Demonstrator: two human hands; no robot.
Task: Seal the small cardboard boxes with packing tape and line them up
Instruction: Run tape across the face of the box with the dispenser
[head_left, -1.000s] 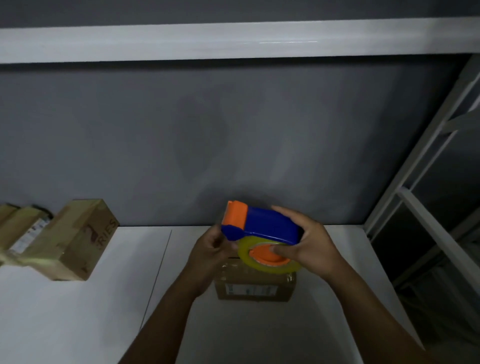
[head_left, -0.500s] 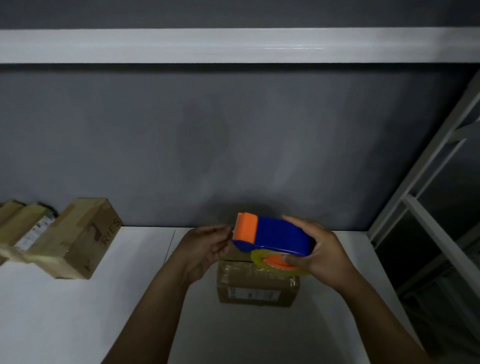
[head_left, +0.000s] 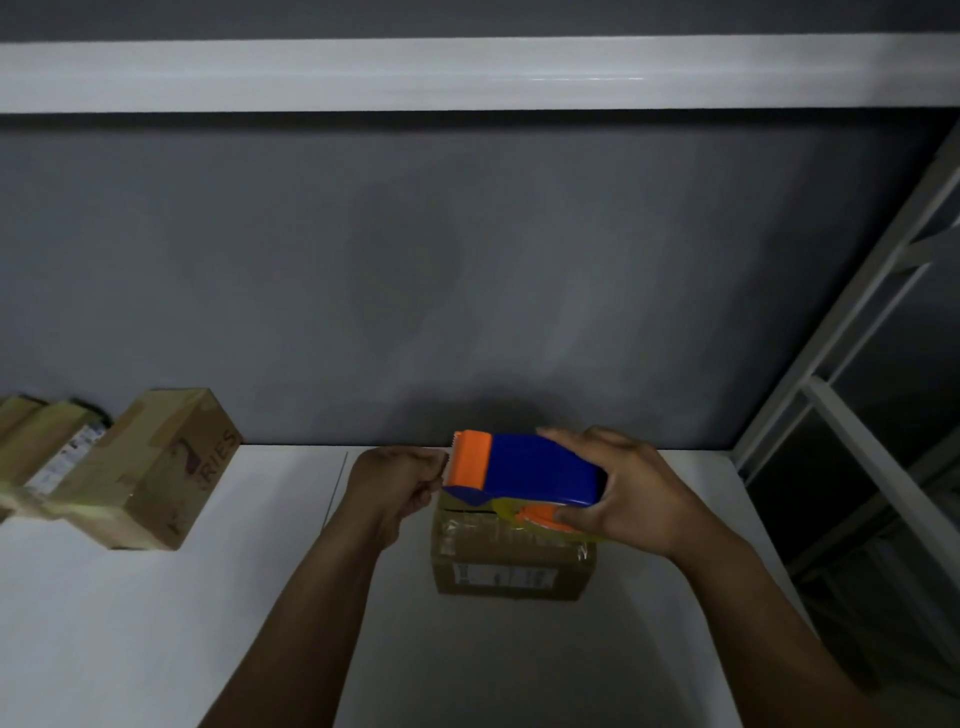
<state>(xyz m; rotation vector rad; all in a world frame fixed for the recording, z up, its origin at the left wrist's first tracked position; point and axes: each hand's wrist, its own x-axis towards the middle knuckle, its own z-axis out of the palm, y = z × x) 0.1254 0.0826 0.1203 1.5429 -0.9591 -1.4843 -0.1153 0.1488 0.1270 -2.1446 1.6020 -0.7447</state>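
The small cardboard box (head_left: 511, 571) stands on the white tabletop (head_left: 156, 623). Its flaps are shut, so its contents are hidden. Wrinkled glossy tape crosses its top, and a pale label sits on its near face.

Just above the box, the right hand (head_left: 634, 493) grips the tape dispenser (head_left: 540, 470), fingers over the blue shell and thumb on the orange hub of the yellowish tape roll (head_left: 506, 506). At the box's left top edge, the left hand (head_left: 395, 483) has its fingers curled together against the dispenser's orange toothed end. I cannot tell whether a tape end lies between them.

Half a second ago those left fingers were straighter and only reaching. The dispenser is over the box as it was then.

Well to the left of the box, a row of boxes (head_left: 156, 467) lies taped and slanted, side against side. Behind the box stands a matte grey wall (head_left: 467, 260), with a smooth white shelf (head_left: 467, 73) above it. To the right of the box is a white rack (head_left: 857, 415).
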